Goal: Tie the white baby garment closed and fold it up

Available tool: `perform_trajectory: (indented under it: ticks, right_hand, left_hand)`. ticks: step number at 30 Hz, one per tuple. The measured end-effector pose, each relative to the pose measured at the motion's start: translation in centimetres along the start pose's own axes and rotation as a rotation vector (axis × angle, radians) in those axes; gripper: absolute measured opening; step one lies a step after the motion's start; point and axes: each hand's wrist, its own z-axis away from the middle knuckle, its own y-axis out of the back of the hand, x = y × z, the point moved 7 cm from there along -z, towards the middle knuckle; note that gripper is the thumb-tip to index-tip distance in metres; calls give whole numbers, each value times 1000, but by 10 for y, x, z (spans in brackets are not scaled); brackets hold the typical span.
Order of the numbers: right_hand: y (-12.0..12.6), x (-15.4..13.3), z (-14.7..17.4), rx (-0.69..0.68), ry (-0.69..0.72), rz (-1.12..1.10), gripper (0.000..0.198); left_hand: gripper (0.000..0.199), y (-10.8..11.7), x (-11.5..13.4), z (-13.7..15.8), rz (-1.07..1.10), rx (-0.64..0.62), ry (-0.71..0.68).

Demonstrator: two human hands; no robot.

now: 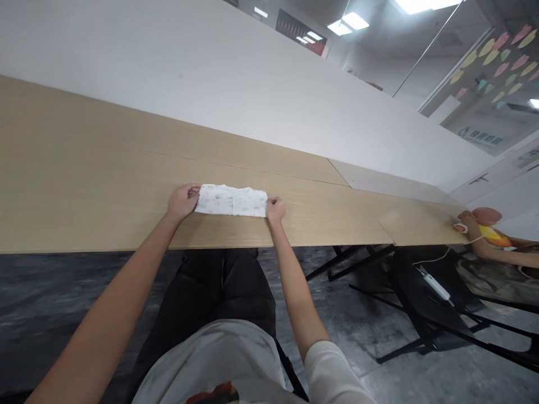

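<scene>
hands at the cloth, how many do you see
2: the left hand at the left end of the cloth, the right hand at its right end.

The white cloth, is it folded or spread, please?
Folded, apparently: the white cloth lies as a narrow strip, uneven along its top; layers are unclear.

The tabletop (84, 185) lies open past the left hand (182, 202) at nine o'clock, right hand (276, 210) at three; a wall (202, 78) blocks twelve.
</scene>
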Motion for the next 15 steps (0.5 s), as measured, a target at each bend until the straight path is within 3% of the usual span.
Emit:
perform_trajectory:
  ticks: [4,8,15]
  right_hand:
    - [2,2,-5,11,-43,-25,21]
    - [3,2,-15,2,-32,-128,20]
    - [-6,-6,-32,-112,73,-170,21]
  left_hand:
    - [48,0,0,-3,-21,28,-37]
    - [56,-6,-2,-5,-32,-20,-81]
    - [59,-11,-6,-7,-89,-76,-143]
